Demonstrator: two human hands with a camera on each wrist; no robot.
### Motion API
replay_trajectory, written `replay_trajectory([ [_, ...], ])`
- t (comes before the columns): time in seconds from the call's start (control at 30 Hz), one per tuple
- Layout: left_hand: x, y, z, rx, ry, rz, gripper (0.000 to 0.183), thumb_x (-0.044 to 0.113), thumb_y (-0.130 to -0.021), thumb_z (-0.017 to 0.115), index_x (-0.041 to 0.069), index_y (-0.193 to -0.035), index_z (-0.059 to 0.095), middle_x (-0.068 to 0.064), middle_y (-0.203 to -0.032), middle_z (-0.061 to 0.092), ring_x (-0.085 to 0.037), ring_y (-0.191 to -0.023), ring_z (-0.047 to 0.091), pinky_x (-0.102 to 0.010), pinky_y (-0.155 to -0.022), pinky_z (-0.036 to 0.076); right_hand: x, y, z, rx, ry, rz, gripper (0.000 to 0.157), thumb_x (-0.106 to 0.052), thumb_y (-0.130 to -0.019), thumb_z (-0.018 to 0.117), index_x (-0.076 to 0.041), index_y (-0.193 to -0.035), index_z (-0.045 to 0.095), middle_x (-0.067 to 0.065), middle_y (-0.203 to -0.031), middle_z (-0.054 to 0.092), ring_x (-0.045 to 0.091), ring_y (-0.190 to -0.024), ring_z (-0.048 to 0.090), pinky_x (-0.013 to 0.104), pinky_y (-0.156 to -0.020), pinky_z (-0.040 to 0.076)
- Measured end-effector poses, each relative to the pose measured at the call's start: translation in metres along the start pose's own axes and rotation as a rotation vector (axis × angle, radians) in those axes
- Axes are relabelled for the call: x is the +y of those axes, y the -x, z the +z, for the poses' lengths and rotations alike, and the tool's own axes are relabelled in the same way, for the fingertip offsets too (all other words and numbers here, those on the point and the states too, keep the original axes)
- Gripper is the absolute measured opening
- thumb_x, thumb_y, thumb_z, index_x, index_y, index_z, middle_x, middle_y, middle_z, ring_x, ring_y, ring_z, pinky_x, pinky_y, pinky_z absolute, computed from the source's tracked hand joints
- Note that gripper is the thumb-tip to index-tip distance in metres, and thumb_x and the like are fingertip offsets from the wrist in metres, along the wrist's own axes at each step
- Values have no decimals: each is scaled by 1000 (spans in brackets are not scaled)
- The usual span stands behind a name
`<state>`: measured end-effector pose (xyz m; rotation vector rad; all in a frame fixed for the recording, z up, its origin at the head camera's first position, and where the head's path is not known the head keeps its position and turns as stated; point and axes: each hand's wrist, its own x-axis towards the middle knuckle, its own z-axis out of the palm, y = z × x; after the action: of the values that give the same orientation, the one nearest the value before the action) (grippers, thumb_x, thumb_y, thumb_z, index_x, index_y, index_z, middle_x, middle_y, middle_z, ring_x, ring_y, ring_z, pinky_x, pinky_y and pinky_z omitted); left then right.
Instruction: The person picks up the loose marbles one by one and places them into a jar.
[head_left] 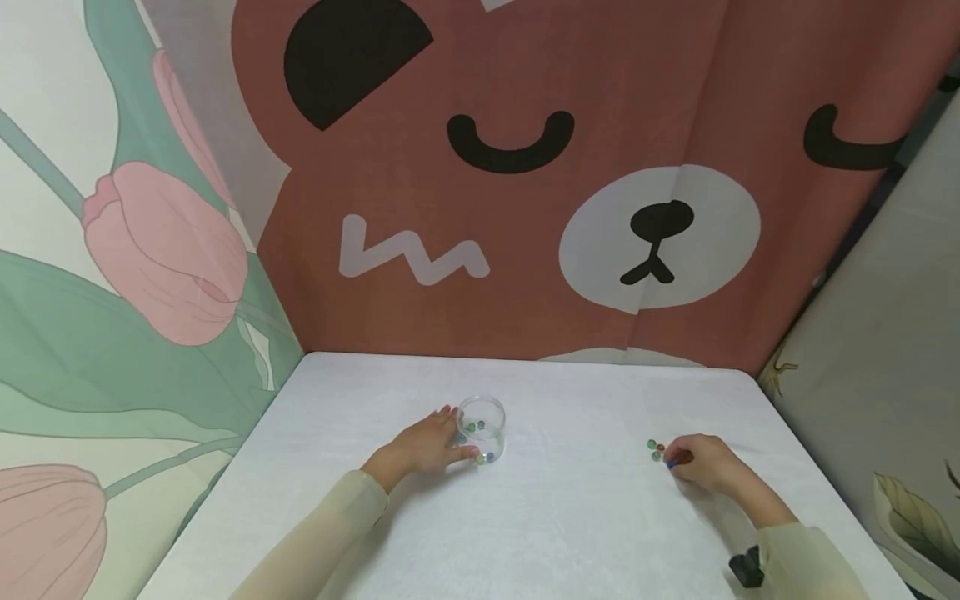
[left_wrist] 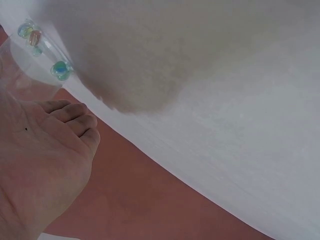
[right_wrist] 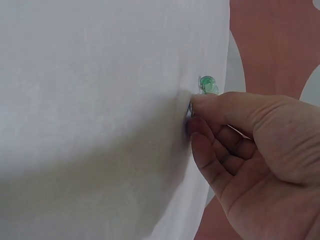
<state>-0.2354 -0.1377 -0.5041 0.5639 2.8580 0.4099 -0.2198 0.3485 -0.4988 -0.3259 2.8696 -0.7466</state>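
Observation:
A clear round plastic cup [head_left: 492,437] stands on the white table with several glass marbles [head_left: 481,457] in it. My left hand [head_left: 429,442] holds it from the left, thumb at the front and fingers at the far side; the left wrist view shows the cup [left_wrist: 31,70] only in part. Over on the right, my right hand [head_left: 705,463] pinches a blue marble [head_left: 671,465] between thumb and fingertips, low at the table. The fingers mostly hide that marble in the right wrist view. Just beyond the fingertips lie loose green marbles [head_left: 652,444] and a small red one [head_left: 661,447].
A white cloth covers the table [head_left: 570,517]. Behind it hangs a brown curtain [head_left: 517,317] with a bear print, and a flowered curtain [head_left: 165,375] hangs at the left. Near the right sleeve is a small black object [head_left: 746,567].

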Motion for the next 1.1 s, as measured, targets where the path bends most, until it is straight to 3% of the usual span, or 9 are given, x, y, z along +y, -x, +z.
replay_trajectory([
  [0.4,2,2,-1,6,25,0,101,73,-93,48,-1,-158,27,-17,-165,27,-35,-154,23,-49,-124,23,-11,1,-2,36,-20,-1,10,-7,-86,75,-10,-96,74,0,-93,69,16,-86,58,36,-76,50],
  [0.73,2,1,-1,9,19,8,103,76,-93,47,-1,-158,27,-16,-165,28,-34,-154,22,-49,-124,24,-29,-2,-2,44,-170,-48,21,-21,-91,76,-7,-106,77,1,-100,74,14,-91,63,31,-77,53],
  [0.93,3,3,0,6,33,1,101,73,-93,48,-2,-158,27,-17,-165,27,-35,-154,21,-49,-124,23,-45,-8,5,37,-272,-25,26,-24,-91,78,-5,-108,76,2,-100,74,14,-91,63,27,-77,53],
  [1.1,3,4,-1,6,49,-5,100,72,-94,49,-1,-158,27,-17,-165,26,-35,-154,21,-50,-124,22,-57,-15,9,34,-320,-61,29,-24,-92,76,-3,-111,75,2,-100,74,15,-91,63,26,-77,53],
])
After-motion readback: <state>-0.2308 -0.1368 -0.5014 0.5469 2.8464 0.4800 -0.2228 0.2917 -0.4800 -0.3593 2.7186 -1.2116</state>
